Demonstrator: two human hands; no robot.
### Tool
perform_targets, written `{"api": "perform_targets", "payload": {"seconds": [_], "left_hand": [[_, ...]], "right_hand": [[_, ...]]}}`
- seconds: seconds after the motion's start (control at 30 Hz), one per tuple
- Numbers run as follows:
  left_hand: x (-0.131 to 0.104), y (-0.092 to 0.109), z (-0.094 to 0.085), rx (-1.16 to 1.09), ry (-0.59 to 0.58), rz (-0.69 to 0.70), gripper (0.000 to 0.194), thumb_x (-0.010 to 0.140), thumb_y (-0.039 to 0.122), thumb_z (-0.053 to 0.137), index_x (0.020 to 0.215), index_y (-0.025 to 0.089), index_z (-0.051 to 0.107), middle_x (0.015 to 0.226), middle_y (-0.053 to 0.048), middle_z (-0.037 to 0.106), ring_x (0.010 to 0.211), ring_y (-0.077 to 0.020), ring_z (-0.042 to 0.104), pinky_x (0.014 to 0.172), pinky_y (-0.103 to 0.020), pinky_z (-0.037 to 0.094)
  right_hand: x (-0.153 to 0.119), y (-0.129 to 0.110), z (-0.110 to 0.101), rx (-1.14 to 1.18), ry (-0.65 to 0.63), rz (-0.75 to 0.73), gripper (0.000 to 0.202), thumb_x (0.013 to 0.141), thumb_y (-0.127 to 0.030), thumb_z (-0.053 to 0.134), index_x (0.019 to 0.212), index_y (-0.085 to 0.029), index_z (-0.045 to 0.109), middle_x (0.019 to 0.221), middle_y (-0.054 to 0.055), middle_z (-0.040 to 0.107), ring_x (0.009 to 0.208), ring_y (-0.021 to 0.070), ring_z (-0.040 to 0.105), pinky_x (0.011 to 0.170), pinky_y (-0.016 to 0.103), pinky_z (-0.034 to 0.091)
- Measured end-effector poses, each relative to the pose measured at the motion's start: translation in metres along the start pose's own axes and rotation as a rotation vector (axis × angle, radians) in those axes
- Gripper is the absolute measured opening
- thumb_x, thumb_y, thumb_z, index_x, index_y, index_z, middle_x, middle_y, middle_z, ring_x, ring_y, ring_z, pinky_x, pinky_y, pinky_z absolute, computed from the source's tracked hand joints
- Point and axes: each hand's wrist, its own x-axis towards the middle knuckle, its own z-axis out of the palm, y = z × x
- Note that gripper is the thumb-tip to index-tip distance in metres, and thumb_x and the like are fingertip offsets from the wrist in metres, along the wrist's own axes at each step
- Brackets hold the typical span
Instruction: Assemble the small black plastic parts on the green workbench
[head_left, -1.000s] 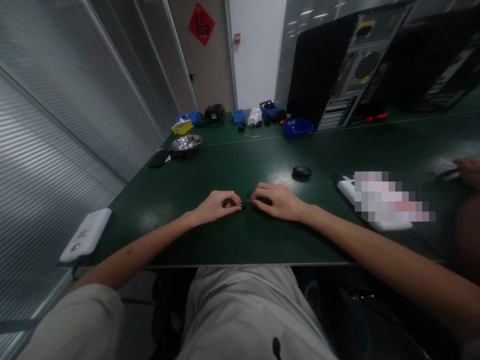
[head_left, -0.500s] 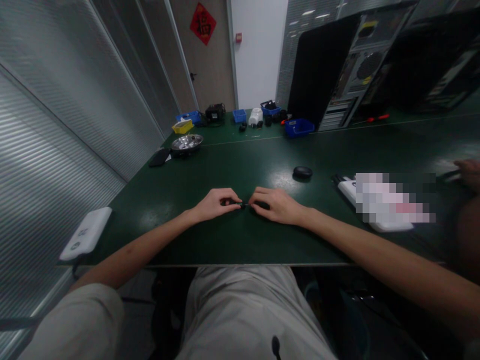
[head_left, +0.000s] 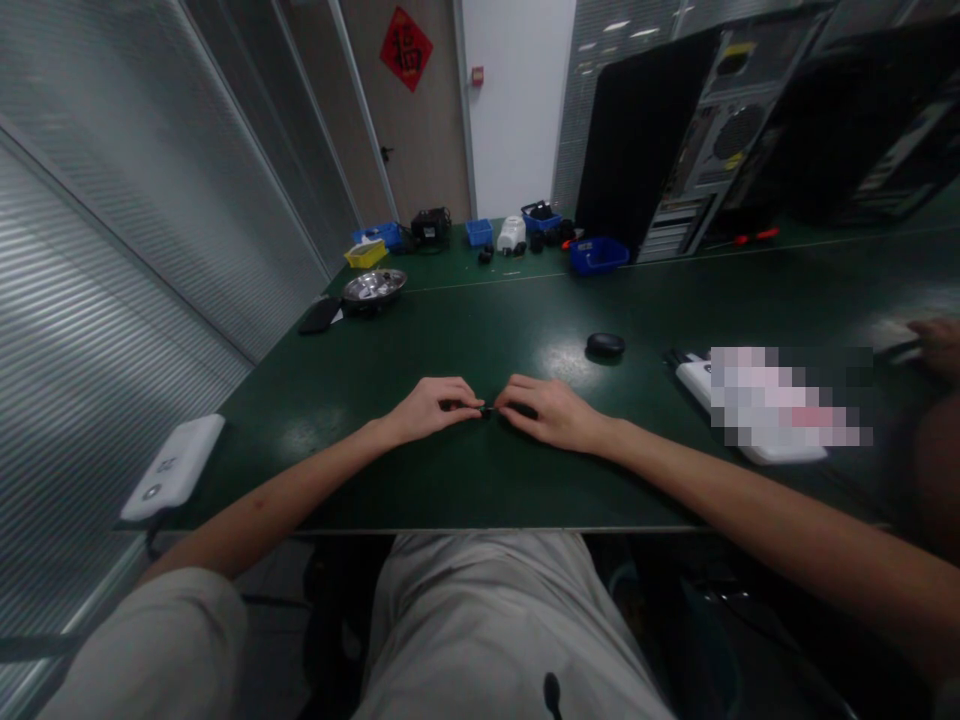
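Note:
Over the green tabletop (head_left: 450, 480), my left hand (head_left: 431, 410) is closed, thumb and fingers pinching a small black part (head_left: 486, 411) at their tips. Its exact kind is too small and dark to make out. Facing it from the right, my right hand (head_left: 551, 410) is closed on a thin tool with a dark handle (head_left: 528, 410), mostly hidden in the fingers. A fine pale tip seems to reach from the right fingertips to the black part. The fingertips of both hands are a small gap apart, low over the table.
A black oval case (head_left: 605, 345) lies beyond my right hand. White devices rest at left (head_left: 174, 468) and right (head_left: 739, 410). Farther back are a metal dish (head_left: 374, 286), a blue bin (head_left: 598, 255) and a computer tower (head_left: 652, 140). Another person's hand (head_left: 937, 345) shows at far right.
Both hands stay almost in place. The right fingertips have shifted very slightly toward the left hand, and the black part has turned or moved a touch.

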Motion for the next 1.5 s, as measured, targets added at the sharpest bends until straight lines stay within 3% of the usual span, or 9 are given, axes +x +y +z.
{"api": "perform_targets", "payload": {"seconds": [0.5, 0.87, 1.13, 1.27, 1.5], "left_hand": [[0.0, 0.0, -0.001, 0.016, 0.005, 0.048, 0.022, 0.096, 0.034, 0.069, 0.105, 0.017, 0.081, 0.1, -0.011, 0.074, 0.09, -0.019, 0.07, 0.083, -0.03, 0.055], [-0.001, -0.002, 0.0, 0.008, 0.013, 0.045, 0.022, 0.096, 0.034, 0.07, 0.107, 0.018, 0.082, 0.102, -0.009, 0.076, 0.092, -0.0193, 0.072, 0.085, -0.03, 0.055], [0.0, 0.004, -0.004, 0.059, -0.031, 0.039, 0.028, 0.096, 0.034, 0.07, 0.117, 0.018, 0.078, 0.103, -0.01, 0.073, 0.092, -0.0194, 0.068, 0.083, -0.03, 0.053], [0.0, 0.005, -0.007, 0.096, -0.071, 0.057, 0.036, 0.097, 0.032, 0.069, 0.131, 0.019, 0.072, 0.107, -0.01, 0.071, 0.098, -0.02, 0.065, 0.087, -0.031, 0.051], [0.0, 0.007, -0.006, 0.286, -0.148, 0.079, 0.038, 0.102, 0.028, 0.056, 0.137, 0.019, 0.067, 0.114, -0.011, 0.065, 0.107, -0.0222, 0.059, 0.094, -0.034, 0.049]], "right_hand": [[0.0, -0.001, 0.001, 0.054, -0.011, -0.012, 0.021, 0.106, -0.032, 0.047, 0.114, -0.022, 0.063, 0.106, 0.006, 0.064, 0.085, 0.017, 0.061, 0.074, 0.029, 0.046], [0.005, -0.005, 0.006, -0.076, -0.031, -0.015, 0.023, 0.108, -0.034, 0.045, 0.119, -0.023, 0.063, 0.11, 0.006, 0.062, 0.079, 0.0147, 0.059, 0.067, 0.027, 0.04], [0.004, -0.003, 0.003, -0.089, -0.017, -0.03, 0.024, 0.109, -0.034, 0.044, 0.12, -0.022, 0.062, 0.111, 0.006, 0.061, 0.08, 0.0146, 0.059, 0.067, 0.027, 0.04], [0.001, 0.001, 0.001, -0.097, -0.007, -0.031, 0.024, 0.109, -0.033, 0.044, 0.12, -0.022, 0.063, 0.111, 0.006, 0.061, 0.081, 0.0147, 0.06, 0.067, 0.027, 0.04], [0.001, 0.006, 0.002, -0.15, -0.017, -0.054, 0.027, 0.109, -0.035, 0.044, 0.12, -0.021, 0.064, 0.112, 0.007, 0.062, 0.078, 0.0144, 0.059, 0.064, 0.027, 0.038]]}}
